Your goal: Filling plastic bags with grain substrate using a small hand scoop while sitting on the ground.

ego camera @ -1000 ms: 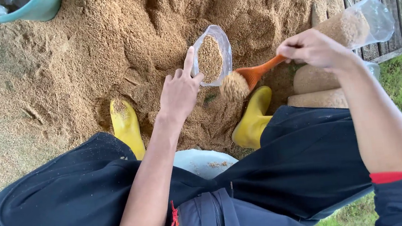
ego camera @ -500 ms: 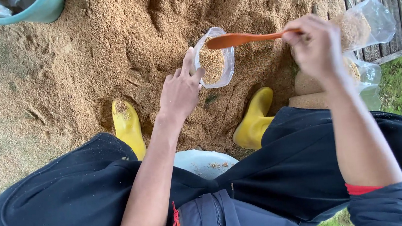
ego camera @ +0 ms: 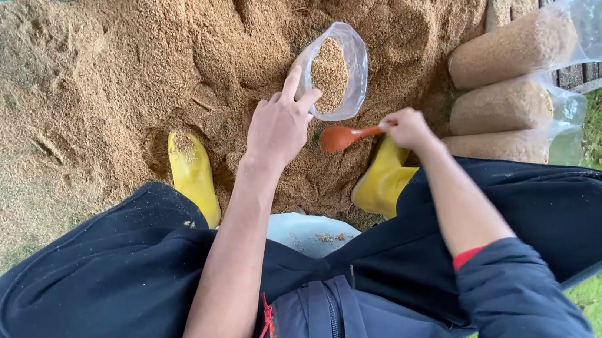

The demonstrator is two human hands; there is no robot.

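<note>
From my feed the person is mostly dark navy: baggy navy trousers (ego camera: 106,301) that take up the whole lower half of the view, and a matching navy jacket (ego camera: 340,329) with a dark zip running up the middle. There's a thin red-orange cord or zip pull (ego camera: 267,325) hanging by the left side of the jacket. Both sleeves are pushed up to the elbow, and under each cuff a strip of red lining or undershirt (ego camera: 467,256) peeks out. Forearms and both hands are bare, no gloves, no watch I can see. On the feet: bright yellow rubber boots (ego camera: 193,174), dusted with sawdust on the toes.
</note>
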